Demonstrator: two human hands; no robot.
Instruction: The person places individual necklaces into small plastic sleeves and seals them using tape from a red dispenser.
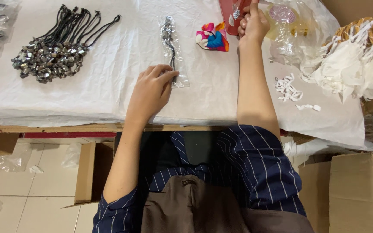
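Left hand pinches a clear necklace packet; right hand is closed on a red holder

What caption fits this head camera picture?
Left hand pinching a clear bagged necklace; right hand gripping a red holder.

A table under a creased white sheet fills the upper frame, its wooden edge running just below the fingers. Beneath lies a pale tiled floor, with open cardboard boxes lower left and more cardboard lower right. Light is even.
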